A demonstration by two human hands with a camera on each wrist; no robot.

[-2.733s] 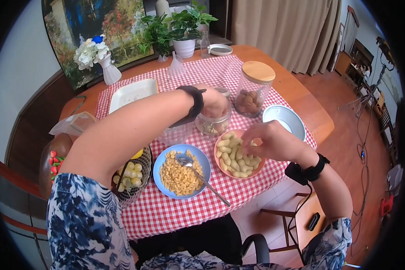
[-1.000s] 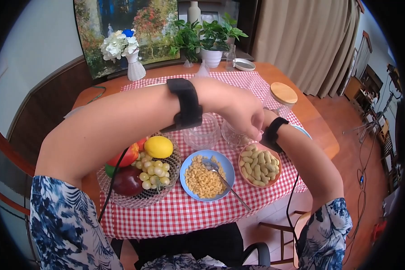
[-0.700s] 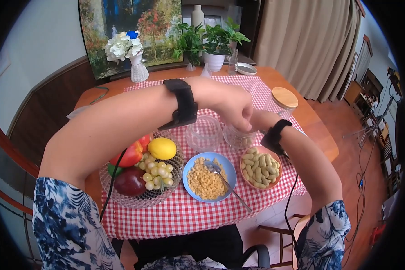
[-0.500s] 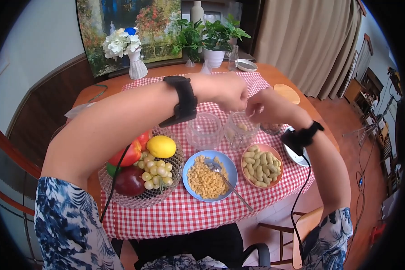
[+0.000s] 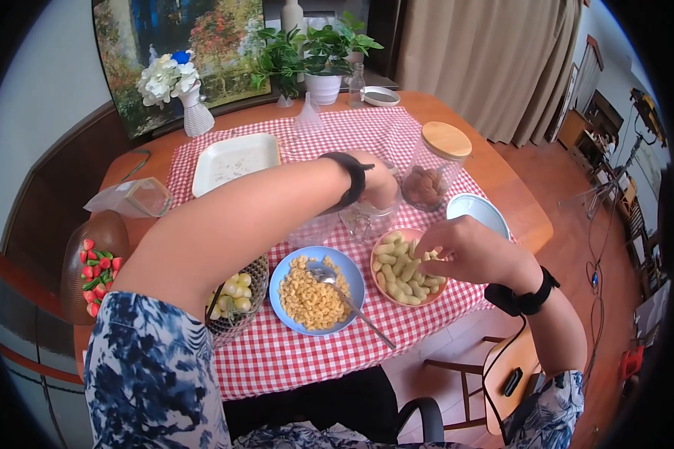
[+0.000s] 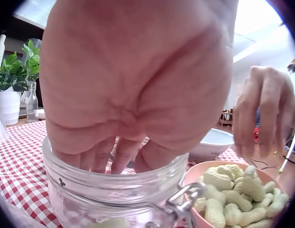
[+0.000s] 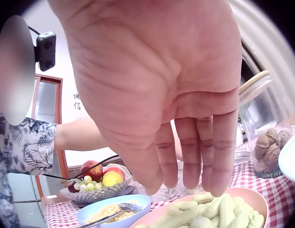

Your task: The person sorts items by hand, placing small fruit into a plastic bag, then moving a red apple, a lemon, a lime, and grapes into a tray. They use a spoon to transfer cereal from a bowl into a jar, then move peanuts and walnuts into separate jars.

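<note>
My left hand (image 5: 380, 187) reaches palm-down over the clear clip-top jar (image 5: 368, 223). In the left wrist view its fingers (image 6: 123, 154) extend down inside the jar's mouth, and a pale peanut shows low in the glass. My right hand (image 5: 475, 251) hovers over the pink bowl (image 7: 261, 204) of unshelled peanuts (image 5: 397, 269). Its fingers (image 7: 222, 156) point downward, fairly straight, with their tips just above the peanuts and nothing between them.
A blue plate (image 5: 275, 295) of small yellowish pieces with a spoon (image 5: 359, 314) lies left of the peanuts. Behind stand a wooden-lidded jar (image 5: 445, 142) of walnuts and a white-blue bowl (image 5: 481, 213). A white tray (image 5: 236, 165) and fruit basket (image 5: 258, 299) are at left.
From hands close together above the jar, the right hand has come back over the peanut bowl and the left has lowered into the jar's mouth. The head view has shifted, showing the tray.
</note>
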